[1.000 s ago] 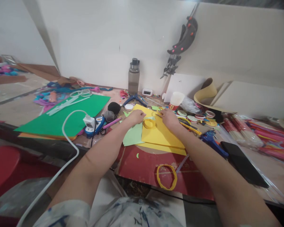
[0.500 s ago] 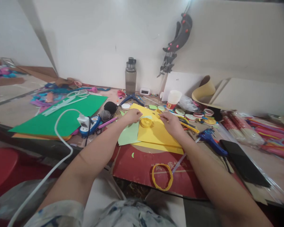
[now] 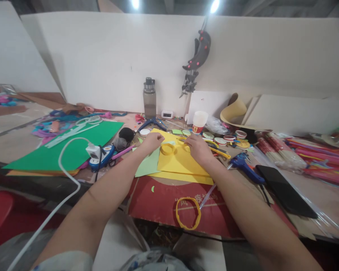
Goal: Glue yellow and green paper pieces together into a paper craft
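Observation:
My left hand [image 3: 154, 141] hovers over the left edge of a yellow sheet [image 3: 175, 163], its fingertips pressed together; anything between them is too small to make out. At the sheet's right side, my right hand [image 3: 197, 146] has its fingers closed at a curled yellow strip [image 3: 182, 139], partly hidden by the hand. Between the hands, a yellow ring [image 3: 167, 149] lies on the sheet. A light green sheet [image 3: 147, 165] sticks out to the left. Nearer me, a larger yellow ring [image 3: 177, 214] lies over red cardboard [image 3: 155, 210].
Right of my right arm are a blue glue gun [image 3: 247, 168], yellow-handled scissors [image 3: 222, 152] and a black phone [image 3: 285, 192]. A paper cup [image 3: 199, 122] and a bottle [image 3: 149, 99] stand behind. A white cable [image 3: 61, 162] runs from a blue power strip [image 3: 101, 158] on the left.
The head view has tilted up, so the table things sit a little farther left. My right hand's fingers have curled in closer around the yellow strip. My left hand stays nearly in place.

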A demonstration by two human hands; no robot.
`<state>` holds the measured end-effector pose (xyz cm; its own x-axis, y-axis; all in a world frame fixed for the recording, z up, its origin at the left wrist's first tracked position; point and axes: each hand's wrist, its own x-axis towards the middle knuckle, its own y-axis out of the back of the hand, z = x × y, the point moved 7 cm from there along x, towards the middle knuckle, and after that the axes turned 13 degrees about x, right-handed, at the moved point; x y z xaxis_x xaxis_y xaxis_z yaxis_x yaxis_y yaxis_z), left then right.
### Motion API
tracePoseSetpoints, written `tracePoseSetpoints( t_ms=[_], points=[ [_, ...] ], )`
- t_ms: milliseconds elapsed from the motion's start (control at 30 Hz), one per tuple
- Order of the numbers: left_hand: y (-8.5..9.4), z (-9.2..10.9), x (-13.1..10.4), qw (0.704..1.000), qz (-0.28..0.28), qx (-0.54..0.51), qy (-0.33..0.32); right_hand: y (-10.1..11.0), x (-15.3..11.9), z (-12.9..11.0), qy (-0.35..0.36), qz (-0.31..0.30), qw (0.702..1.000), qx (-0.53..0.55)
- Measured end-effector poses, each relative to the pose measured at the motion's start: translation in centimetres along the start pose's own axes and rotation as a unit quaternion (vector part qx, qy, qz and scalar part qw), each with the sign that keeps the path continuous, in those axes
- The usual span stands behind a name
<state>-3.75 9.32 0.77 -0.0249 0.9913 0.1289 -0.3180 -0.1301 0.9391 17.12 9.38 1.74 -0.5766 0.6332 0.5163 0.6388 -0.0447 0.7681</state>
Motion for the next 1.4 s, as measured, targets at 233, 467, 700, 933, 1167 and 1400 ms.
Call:
tracePoseSetpoints(
  t_ms=[233, 467, 700, 933, 1167, 1400],
  points=[
    [0.4, 0.4, 0.1, 0.998, 0.026, 0.037, -0.035, -0.2, 0.0, 0.1, -0.023, -0.013, 1.0, -0.012],
    [0.1, 0.9, 0.0, 0.997, -0.013, -0.02, -0.073, -0.2, 0.1, -0.3, -0.027, -0.019, 0.999, -0.005],
    [-0.2, 2.8, -1.4, 0.978, -0.109, 0.048, -0.172, -0.5, 0.0, 0.1, -0.024, -0.027, 0.999, -0.016],
    [-0.4, 2.8, -1.5, 0.976, -0.108, 0.09, -0.164, -1.3, -0.1, 0.6, -0.042, -0.06, 0.997, 0.004],
    [-0.4, 2.9, -1.4, 0.974, -0.105, 0.097, -0.175, -1.8, -0.4, 1.3, -0.045, -0.056, 0.997, 0.025],
    [-0.3, 3.0, -1.6, 0.974, -0.117, 0.091, -0.174, -1.3, -0.5, 2.3, -0.034, 0.011, 0.997, 0.063]
  ],
)
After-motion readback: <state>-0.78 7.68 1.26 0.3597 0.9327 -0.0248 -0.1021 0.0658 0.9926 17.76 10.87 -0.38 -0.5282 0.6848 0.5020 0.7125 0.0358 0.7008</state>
